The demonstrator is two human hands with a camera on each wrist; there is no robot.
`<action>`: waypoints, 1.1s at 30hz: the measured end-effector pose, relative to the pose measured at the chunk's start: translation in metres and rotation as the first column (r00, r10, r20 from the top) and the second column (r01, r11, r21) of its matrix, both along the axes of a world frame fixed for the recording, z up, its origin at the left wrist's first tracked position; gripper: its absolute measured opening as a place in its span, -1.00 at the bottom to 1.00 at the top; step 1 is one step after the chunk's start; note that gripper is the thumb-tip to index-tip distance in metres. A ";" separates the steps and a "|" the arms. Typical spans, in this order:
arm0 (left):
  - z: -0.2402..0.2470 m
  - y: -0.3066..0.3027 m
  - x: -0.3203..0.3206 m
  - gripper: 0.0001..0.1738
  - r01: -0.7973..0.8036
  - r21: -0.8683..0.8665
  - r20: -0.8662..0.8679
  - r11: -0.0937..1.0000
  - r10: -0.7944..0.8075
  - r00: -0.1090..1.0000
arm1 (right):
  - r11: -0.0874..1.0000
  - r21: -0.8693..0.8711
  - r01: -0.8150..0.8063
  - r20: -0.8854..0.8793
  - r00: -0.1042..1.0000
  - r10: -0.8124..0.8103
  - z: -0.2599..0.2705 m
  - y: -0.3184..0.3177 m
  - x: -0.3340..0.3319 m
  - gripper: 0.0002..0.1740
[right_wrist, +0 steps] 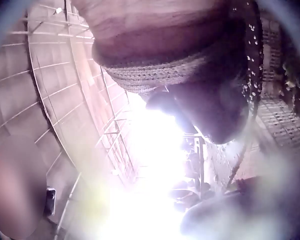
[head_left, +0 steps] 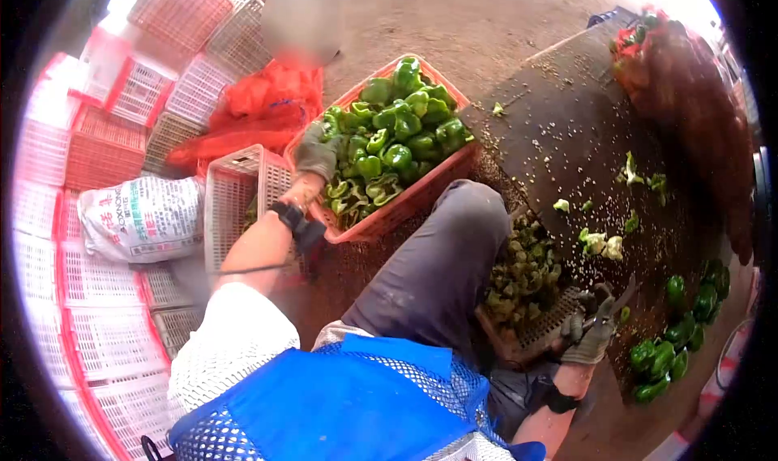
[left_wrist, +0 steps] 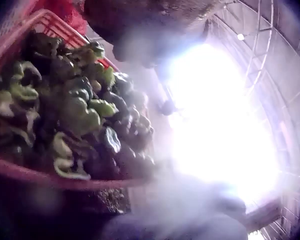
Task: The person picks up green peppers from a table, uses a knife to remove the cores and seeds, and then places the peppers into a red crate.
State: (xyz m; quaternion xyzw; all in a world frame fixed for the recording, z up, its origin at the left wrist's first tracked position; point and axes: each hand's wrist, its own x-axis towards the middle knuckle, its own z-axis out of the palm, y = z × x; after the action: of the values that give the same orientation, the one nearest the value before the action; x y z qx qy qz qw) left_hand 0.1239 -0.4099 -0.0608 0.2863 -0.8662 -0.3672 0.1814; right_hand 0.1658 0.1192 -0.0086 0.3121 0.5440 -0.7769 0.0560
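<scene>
A gloved left hand (head_left: 318,153) reaches over the left side of a red crate (head_left: 405,210) heaped with green peppers (head_left: 397,157); its fingertips are unclear among the peppers. In the left wrist view that hand (left_wrist: 150,22) is a dark shape above the peppers (left_wrist: 80,115). The gloved right hand (head_left: 590,338) grips a metal-bladed tool (head_left: 625,292), blade pointing away from the body, beside a low basket (head_left: 531,349). The right wrist view shows the gloved right hand (right_wrist: 200,95) against glare, the tool mostly hidden.
Pepper scraps (head_left: 525,275) fill the low basket. Seeds and cut pieces lie on a dark board (head_left: 567,137), with whole peppers (head_left: 658,360) at its right edge. Stacked crates (head_left: 105,275), a white sack (head_left: 146,218) and red net bags (head_left: 259,108) stand left.
</scene>
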 end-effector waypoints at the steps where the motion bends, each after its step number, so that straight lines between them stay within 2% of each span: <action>1: -0.006 -0.019 -0.007 -0.66 0.019 -0.120 0.044 0.993 -0.014 0.999 | 0.997 -0.039 -0.064 -0.094 0.994 0.060 -0.030 0.017 0.000 -0.48; 3: -0.044 -0.063 -0.032 -0.66 0.078 -0.350 0.139 0.934 -0.031 0.990 | 0.997 -0.071 -0.041 0.023 0.999 0.043 -0.051 0.033 0.006 -0.50; 4: -0.072 -0.077 -0.053 -0.68 0.226 -0.403 0.340 0.887 -0.084 0.937 | 0.998 -0.054 -0.028 0.061 0.998 0.031 -0.046 0.023 0.003 -0.51; 6: -0.137 -0.085 -0.096 -0.66 0.533 -0.398 0.702 0.747 -0.126 0.701 | 1.000 -0.012 -0.012 0.105 0.994 0.013 -0.033 0.005 -0.003 -0.51; 8: -0.185 -0.050 -0.077 -0.59 0.276 -0.564 0.329 0.778 -0.094 0.940 | 1.000 0.009 -0.004 0.129 0.992 0.003 -0.023 -0.008 -0.011 -0.51; 9: -0.155 -0.039 -0.081 -0.54 0.261 -0.353 0.479 0.899 -0.066 0.875 | 1.000 0.020 -0.005 0.135 0.991 0.003 -0.019 -0.012 -0.013 -0.51; 12: -0.157 -0.074 -0.086 -0.53 0.480 -0.238 0.600 0.844 -0.261 0.756 | 0.999 0.043 0.006 0.170 0.985 -0.013 -0.008 -0.017 -0.013 -0.52; 14: -0.089 -0.068 -0.098 -0.56 0.647 -0.120 0.805 0.753 -0.308 0.507 | 0.999 0.045 0.003 0.195 0.981 -0.012 0.000 -0.016 -0.005 -0.52; 15: -0.135 -0.113 -0.112 -0.61 0.678 -0.174 0.769 0.714 -0.331 0.547 | 0.999 0.038 -0.002 0.191 0.982 -0.005 0.005 -0.014 -0.001 -0.53; 16: -0.015 -0.039 -0.106 -0.56 0.899 -0.154 0.963 0.409 -0.140 0.229 | 0.999 0.011 -0.035 0.115 0.993 0.033 0.004 -0.011 0.002 -0.51; 17: -0.040 -0.074 -0.114 -0.60 0.843 -0.335 0.857 0.420 -0.236 0.458 | 0.998 -0.008 -0.061 0.040 0.997 0.061 0.002 -0.008 0.004 -0.45; 18: -0.063 -0.106 -0.122 -0.64 0.755 -0.490 0.689 0.435 -0.337 0.642 | 0.998 -0.015 -0.065 -0.036 0.997 0.064 -0.003 -0.004 0.007 -0.36; 19: 0.043 0.013 -0.108 -0.64 0.341 -0.201 0.616 0.918 -0.152 0.773 | 0.999 -0.008 -0.039 -0.113 0.993 0.038 -0.007 0.007 0.013 -0.24; 20: 0.042 0.019 -0.100 -0.65 0.374 0.284 0.252 0.883 -0.445 0.859 | 1.000 0.013 0.003 -0.212 0.977 -0.001 -0.009 0.019 0.022 -0.23; 21: 0.010 0.007 -0.135 -0.67 0.623 -0.364 0.317 0.692 -0.537 0.782 | 0.999 0.028 0.045 -0.311 0.950 -0.034 -0.010 0.033 0.030 -0.21; 22: 0.017 0.036 -0.144 -0.69 0.674 -0.272 0.261 0.687 -0.621 0.739 | 0.995 0.057 0.086 -0.423 0.904 -0.054 -0.012 0.033 0.036 -0.29; 23: 0.044 0.096 -0.143 -0.66 0.762 -0.387 0.260 0.519 -0.732 0.630 | 0.994 0.062 0.092 -0.469 0.882 -0.052 -0.016 0.038 0.034 -0.33; 24: 0.071 0.155 -0.142 -0.61 0.796 -0.501 0.258 0.339 -0.819 0.512 | 0.993 0.067 0.098 -0.513 0.857 -0.050 -0.019 0.043 0.034 -0.37; 25: 0.082 0.203 -0.143 -0.54 0.792 -0.574 0.295 0.208 -0.850 0.437 | 0.992 0.070 0.104 -0.556 0.830 -0.048 -0.022 0.049 0.035 -0.42; 26: 0.090 0.252 -0.141 -0.46 0.757 -0.646 0.329 0.092 -0.862 0.386 | 0.993 0.069 0.100 -0.477 0.877 -0.055 -0.007 0.054 0.036 -0.52; 27: 0.098 0.305 -0.134 -0.35 0.749 -0.661 0.382 -0.044 -0.879 0.286 | 0.993 0.066 0.094 -0.394 0.917 -0.061 0.008 0.058 0.039 -0.62; 28: 0.100 0.356 -0.128 -0.32 0.701 -0.687 0.422 -0.193 -0.891 0.169 | 0.995 -0.057 0.087 -0.386 0.917 -0.102 0.012 0.063 0.042 -0.70; 30: 0.104 0.454 -0.108 -0.33 0.646 -0.645 0.464 -0.408 -0.881 -0.092 | 0.974 -0.112 0.195 -0.372 0.901 -0.223 0.029 0.080 0.051 -0.74; 33: 0.070 0.575 -0.091 -0.42 0.436 -0.625 0.526 -0.648 -0.762 -0.378 | 0.943 -0.153 0.296 -0.395 0.856 -0.333 0.040 0.109 0.063 -0.76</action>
State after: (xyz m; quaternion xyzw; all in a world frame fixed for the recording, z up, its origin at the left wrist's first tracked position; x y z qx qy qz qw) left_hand 0.0330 0.1647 0.0091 -0.7399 -0.6697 0.0216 0.0598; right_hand 0.2289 0.2283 0.0312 0.2214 0.4506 -0.8469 -0.1751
